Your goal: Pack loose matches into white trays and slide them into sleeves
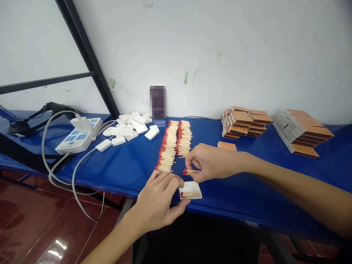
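Observation:
My right hand (210, 161) pinches a small bunch of red-tipped matches (189, 171) just above a white matchbox tray (190, 190) that lies near the front edge of the blue table (123, 168). A few matches lie in the tray. My left hand (159, 200) rests beside the tray's left side, fingers curled against it and thumb under its near edge. Two long rows of matches (176, 143) lie just behind my hands.
A heap of white empty trays (132, 128) sits at the back left. Orange matchbox sleeves are stacked at the back right (243, 123) and far right (301, 132); one sleeve (227, 146) lies alone. A white power strip (79, 135) with cables is at left.

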Demonstrator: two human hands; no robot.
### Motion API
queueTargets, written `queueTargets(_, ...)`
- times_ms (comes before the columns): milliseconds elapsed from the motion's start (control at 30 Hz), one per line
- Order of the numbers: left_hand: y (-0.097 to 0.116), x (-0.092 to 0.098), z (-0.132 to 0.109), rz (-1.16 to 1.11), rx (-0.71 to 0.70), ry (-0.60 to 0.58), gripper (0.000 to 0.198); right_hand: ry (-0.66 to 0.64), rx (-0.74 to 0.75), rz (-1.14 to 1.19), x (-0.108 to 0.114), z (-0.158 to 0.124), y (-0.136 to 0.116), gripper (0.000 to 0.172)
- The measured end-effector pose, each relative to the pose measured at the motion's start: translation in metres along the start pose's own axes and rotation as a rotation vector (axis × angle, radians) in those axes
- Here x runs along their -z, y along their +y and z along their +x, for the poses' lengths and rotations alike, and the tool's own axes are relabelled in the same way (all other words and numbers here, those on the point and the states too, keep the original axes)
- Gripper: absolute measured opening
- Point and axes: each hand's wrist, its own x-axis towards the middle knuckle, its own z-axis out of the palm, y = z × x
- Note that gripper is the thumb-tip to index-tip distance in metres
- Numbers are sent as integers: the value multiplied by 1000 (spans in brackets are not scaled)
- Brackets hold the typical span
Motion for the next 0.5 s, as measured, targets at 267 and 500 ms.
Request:
queueTargets(267,0,0,-1,-51,31,13,17,-139,64,15,-15,-6,-15,13)
queueTargets(500,1,3,1,-67,33,-4,15,-135,60,-6,-10,-14,-24,10)
